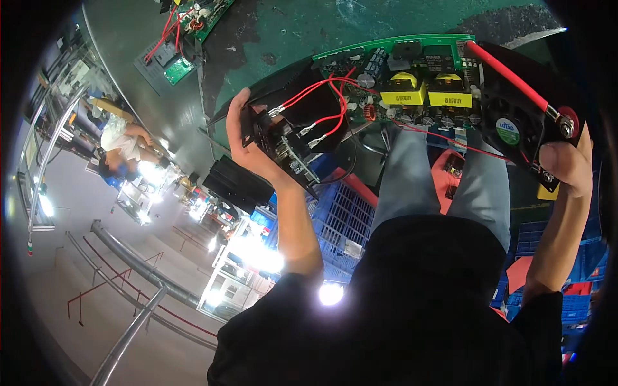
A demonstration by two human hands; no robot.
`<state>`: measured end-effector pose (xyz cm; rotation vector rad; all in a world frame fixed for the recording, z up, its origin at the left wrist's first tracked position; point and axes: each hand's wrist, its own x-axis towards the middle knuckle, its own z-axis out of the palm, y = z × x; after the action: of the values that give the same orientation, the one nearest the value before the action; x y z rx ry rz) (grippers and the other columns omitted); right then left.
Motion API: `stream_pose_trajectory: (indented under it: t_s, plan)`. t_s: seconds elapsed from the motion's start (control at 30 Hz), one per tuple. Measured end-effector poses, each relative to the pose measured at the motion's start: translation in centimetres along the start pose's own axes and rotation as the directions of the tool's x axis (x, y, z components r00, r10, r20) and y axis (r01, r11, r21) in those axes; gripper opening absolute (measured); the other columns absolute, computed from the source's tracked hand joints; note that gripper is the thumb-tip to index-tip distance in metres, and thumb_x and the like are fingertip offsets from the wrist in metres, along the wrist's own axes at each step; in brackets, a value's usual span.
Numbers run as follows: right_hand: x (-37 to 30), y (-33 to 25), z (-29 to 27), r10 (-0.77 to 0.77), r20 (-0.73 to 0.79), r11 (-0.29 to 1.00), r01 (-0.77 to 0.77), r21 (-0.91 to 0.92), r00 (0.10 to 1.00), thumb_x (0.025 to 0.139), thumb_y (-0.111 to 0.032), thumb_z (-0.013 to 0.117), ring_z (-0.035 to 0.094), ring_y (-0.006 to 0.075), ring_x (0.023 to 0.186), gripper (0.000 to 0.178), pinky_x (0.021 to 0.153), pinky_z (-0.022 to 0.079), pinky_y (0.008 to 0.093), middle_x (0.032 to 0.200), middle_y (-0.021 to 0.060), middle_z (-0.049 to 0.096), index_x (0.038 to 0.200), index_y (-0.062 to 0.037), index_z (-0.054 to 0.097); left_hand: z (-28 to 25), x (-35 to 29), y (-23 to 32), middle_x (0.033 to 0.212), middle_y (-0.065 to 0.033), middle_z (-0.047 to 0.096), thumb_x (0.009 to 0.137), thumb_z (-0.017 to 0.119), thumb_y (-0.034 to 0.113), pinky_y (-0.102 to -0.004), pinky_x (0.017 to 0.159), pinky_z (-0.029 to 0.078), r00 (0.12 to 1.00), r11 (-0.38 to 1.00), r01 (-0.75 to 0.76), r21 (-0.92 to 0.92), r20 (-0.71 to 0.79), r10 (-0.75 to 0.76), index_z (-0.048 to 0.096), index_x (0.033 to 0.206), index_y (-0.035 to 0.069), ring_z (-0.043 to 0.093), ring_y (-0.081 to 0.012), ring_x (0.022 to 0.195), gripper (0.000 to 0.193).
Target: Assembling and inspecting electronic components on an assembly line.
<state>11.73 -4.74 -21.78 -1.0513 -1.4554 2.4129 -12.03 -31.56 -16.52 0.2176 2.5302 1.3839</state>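
Observation:
I hold a power inverter with its inside exposed across both hands. Its long green circuit board (393, 45) carries two yellow-wrapped transformers (427, 98). My left hand (251, 151) wraps round the black end panel (283, 147) at the left, where thin red wires (331, 83) plug onto metal tabs. At the other end, my right hand (570, 168) grips the plate with a black fan (507, 130), thumb on its near corner. A thick red cable (512, 76) runs from the board to a terminal (566, 125) on this plate. The fingers beneath are partly hidden.
Beyond the inverter lies a worn green bench top (283, 32). Another circuit board (205, 19) with red wires rests at its far left. Blue crates (347, 215) and a black ribbed case (235, 184) stand lower down. A person (125, 138) sits in the left background.

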Motion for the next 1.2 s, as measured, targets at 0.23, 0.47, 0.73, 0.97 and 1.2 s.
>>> stream_pose_trajectory:
  t_s: [0.23, 0.47, 0.73, 0.97, 1.2]
  plan:
    - [-0.5, 1.3, -1.9, -0.078, 0.039, 0.997, 0.078, -0.002, 0.996, 0.059, -0.021, 0.062, 0.057, 0.0179, 0.076, 0.047, 0.071, 0.045, 0.0299, 0.087, 0.0114, 0.059, 0.098, 0.0036, 0.054, 0.5, 0.2, -1.2, 0.102, -0.0069, 0.061, 0.094, 0.042, 0.010, -0.0233, 0.067, 0.054, 0.999, 0.999, -0.038, 0.034, -0.006, 0.038, 0.060, 0.120, 0.000, 0.060, -0.0107, 0.085, 0.033]
    - [-0.6, 4.5, -3.0, -0.135, 0.079, 0.991, 0.133, 0.029, 0.988, 0.056, -0.020, 0.062, 0.056, 0.0179, 0.072, 0.044, 0.068, 0.045, 0.0303, 0.082, 0.0116, 0.058, 0.092, 0.0039, 0.053, -0.2, 0.4, -1.3, 0.091, -0.0063, 0.060, 0.090, 0.048, 0.002, -0.0200, 0.061, 0.052, 0.998, 0.996, -0.062, -0.065, 0.014, 0.063, 0.058, 0.121, -0.004, 0.060, -0.0104, 0.072, 0.033]
    - [-13.3, 18.5, -23.7, -0.200, 0.087, 0.978, 0.195, 0.068, 0.976, 0.052, -0.018, 0.061, 0.054, 0.0180, 0.068, 0.041, 0.064, 0.044, 0.0308, 0.077, 0.0119, 0.057, 0.086, 0.0042, 0.052, -0.3, 0.8, -1.7, 0.100, -0.0113, 0.061, 0.092, 0.051, 0.015, -0.0268, 0.069, 0.057, 0.950, 0.939, -0.052, -0.340, 0.272, 0.151, 0.043, 0.133, -0.007, 0.063, -0.0169, 0.081, 0.046]
    - [-12.4, 17.0, -16.3, -0.293, 0.077, 0.951, 0.282, 0.129, 0.953, 0.049, -0.017, 0.060, 0.053, 0.0180, 0.064, 0.038, 0.060, 0.043, 0.0312, 0.073, 0.0121, 0.056, 0.080, 0.0045, 0.052, -0.5, 0.8, -1.0, 0.096, -0.0068, 0.060, 0.095, 0.052, 0.016, -0.0254, 0.065, 0.058, 0.993, 0.902, 0.102, -0.420, 0.092, -0.069, 0.039, 0.136, -0.005, 0.064, -0.0159, 0.072, 0.048]
    - [-10.6, 16.8, -14.5, -0.396, 0.084, 0.914, 0.383, 0.135, 0.915, 0.046, -0.015, 0.059, 0.052, 0.0180, 0.060, 0.035, 0.057, 0.043, 0.0316, 0.069, 0.0123, 0.055, 0.074, 0.0047, 0.051, -2.8, 1.5, -2.8, 0.094, -0.0062, 0.057, 0.097, 0.048, 0.018, -0.0238, 0.064, 0.058, 0.997, 0.902, 0.071, -0.425, 0.019, -0.070, 0.041, 0.135, -0.005, 0.061, -0.0155, 0.067, 0.045]
